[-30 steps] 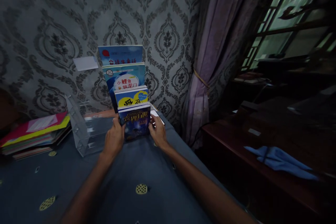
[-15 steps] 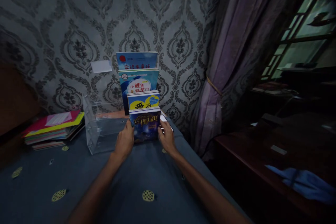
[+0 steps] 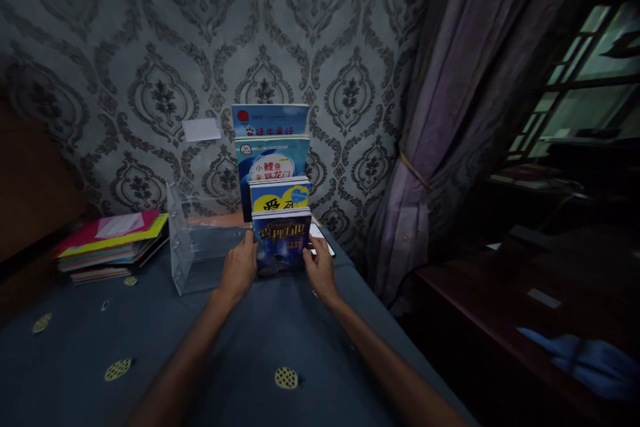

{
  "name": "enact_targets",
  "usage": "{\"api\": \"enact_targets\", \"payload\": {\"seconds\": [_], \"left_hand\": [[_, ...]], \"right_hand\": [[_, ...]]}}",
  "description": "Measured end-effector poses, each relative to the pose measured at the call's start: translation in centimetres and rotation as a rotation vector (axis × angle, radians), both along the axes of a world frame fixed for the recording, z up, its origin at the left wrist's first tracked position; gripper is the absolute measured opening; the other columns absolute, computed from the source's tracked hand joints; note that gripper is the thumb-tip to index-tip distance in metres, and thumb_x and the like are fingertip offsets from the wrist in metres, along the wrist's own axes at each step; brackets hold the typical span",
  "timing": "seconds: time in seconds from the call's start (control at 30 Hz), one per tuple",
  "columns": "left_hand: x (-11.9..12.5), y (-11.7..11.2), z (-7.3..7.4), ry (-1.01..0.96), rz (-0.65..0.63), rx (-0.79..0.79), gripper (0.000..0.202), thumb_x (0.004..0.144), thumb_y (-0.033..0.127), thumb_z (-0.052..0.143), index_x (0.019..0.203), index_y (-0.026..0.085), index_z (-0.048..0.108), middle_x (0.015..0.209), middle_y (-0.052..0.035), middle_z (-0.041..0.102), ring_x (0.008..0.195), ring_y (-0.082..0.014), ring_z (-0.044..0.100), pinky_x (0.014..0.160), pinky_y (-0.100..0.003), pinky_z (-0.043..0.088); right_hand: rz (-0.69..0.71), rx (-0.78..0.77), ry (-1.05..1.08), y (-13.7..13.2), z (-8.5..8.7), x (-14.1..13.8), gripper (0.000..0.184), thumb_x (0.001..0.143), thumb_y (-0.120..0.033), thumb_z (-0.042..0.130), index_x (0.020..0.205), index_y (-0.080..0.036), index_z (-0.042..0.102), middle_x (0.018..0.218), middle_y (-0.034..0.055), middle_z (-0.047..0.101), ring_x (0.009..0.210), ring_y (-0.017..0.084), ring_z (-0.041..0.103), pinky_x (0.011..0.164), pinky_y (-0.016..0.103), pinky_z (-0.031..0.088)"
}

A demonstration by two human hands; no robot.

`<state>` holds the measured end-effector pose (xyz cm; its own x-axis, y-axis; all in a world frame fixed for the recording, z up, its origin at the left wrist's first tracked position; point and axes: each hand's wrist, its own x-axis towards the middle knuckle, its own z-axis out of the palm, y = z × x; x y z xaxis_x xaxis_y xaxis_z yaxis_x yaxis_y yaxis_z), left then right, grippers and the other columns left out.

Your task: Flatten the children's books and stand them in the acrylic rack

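My left hand (image 3: pixel 241 263) and my right hand (image 3: pixel 321 268) grip the two side edges of a dark blue book (image 3: pixel 281 250), fingers curled behind it. It stands upright at the front of a stepped row. Behind it rise a yellow-and-blue book (image 3: pixel 270 197), a teal book (image 3: pixel 300 157) and, highest at the back, a blue book (image 3: pixel 280 115). The row stands at the right end of a clear plastic tiered rack (image 3: pixel 181 243), whose left part holds no books. The lower edges of the rear books are hidden.
Left of the rack lies a pile of books and folders (image 3: pixel 107 250), pink and yellow on top. A phone (image 3: pixel 323 240) rests behind my right hand. A white card (image 3: pixel 201 129) is on the patterned wall. The blue cloth-covered surface (image 3: pixel 240 360) ends at the right, near a purple curtain (image 3: pixel 445 120).
The whole scene sits slightly further right in view, as my head has turned a little left. Both hands keep their hold on the dark blue book, whose cover lettering shows more clearly.
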<state>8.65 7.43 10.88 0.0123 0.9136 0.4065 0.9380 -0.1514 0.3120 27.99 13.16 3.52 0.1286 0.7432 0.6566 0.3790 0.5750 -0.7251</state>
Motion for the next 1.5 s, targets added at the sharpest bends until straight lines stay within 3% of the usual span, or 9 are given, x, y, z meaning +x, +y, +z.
{"api": "enact_targets", "payload": {"seconds": [0.4,0.7,1.27,1.5], "left_hand": [[-0.4,0.5,-0.7,0.004,-0.004,0.037,0.013,0.102,0.019,0.035,0.107,0.018,0.047,0.092,-0.0083,0.070,0.083,-0.0235,0.070,0.065,-0.027,0.043],[-0.5,0.4,-0.5,-0.023,-0.050,0.008,0.013,0.102,0.018,0.034,0.103,0.018,0.047,0.094,-0.0097,0.069,0.085,-0.0238,0.070,0.068,-0.029,0.045],[-0.6,0.3,-0.2,-0.038,-0.037,-0.034,0.017,0.103,0.022,0.033,0.108,0.018,0.049,0.101,-0.0105,0.070,0.090,-0.0227,0.070,0.074,-0.029,0.047],[-0.4,0.0,-0.2,-0.053,-0.050,-0.016,0.031,0.102,0.018,0.032,0.132,0.014,0.039,0.109,-0.0155,0.070,0.097,-0.0269,0.070,0.077,-0.033,0.049]], "right_hand": [[-0.032,0.029,0.011,0.0,-0.6,-0.3,0.045,0.083,-0.018,0.047,0.126,-0.019,0.063,0.099,0.0085,0.059,0.091,0.024,0.057,0.080,0.038,0.052],[-0.015,0.038,0.024,0.8,0.1,-0.3,0.048,0.084,-0.020,0.050,0.131,-0.022,0.060,0.111,0.0108,0.059,0.099,0.026,0.058,0.088,0.043,0.052],[0.004,0.039,-0.025,0.7,0.0,0.1,0.047,0.085,-0.021,0.049,0.131,-0.022,0.059,0.110,0.0099,0.059,0.097,0.025,0.059,0.085,0.042,0.054],[-0.025,0.022,-0.002,1.2,-0.2,0.0,0.048,0.084,-0.025,0.051,0.131,-0.022,0.059,0.109,0.0107,0.058,0.096,0.027,0.060,0.087,0.046,0.053]]}}
